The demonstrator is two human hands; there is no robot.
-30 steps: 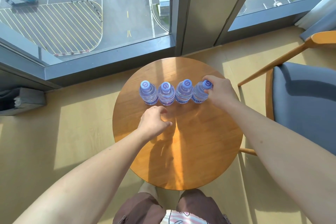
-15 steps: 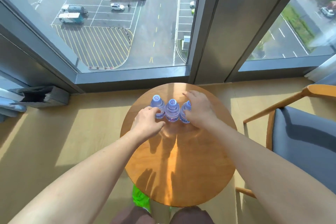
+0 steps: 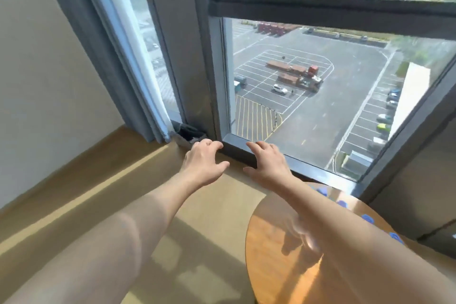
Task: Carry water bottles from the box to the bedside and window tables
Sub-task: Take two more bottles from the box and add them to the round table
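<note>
The round wooden window table (image 3: 276, 242) fills the lower right of the head view. On it, several water bottles show only as blue caps (image 3: 367, 218) peeking out behind my right forearm; their bodies are hidden. My left hand (image 3: 203, 164) and my right hand (image 3: 267, 161) are both lifted off the bottles, to the left of the table and over the floor near the window frame. Each hand has its fingers spread and holds nothing.
A large window (image 3: 320, 96) with a dark frame faces me, with a parking lot far below. Grey and white curtains (image 3: 118, 57) hang at the left by a pale wall. A small dark object (image 3: 188, 132) lies on the wooden floor at the curtain's foot.
Both hands have let go of the bottles and risen away from the table. The view has swung up and to the left, so the table has slid to the lower right.
</note>
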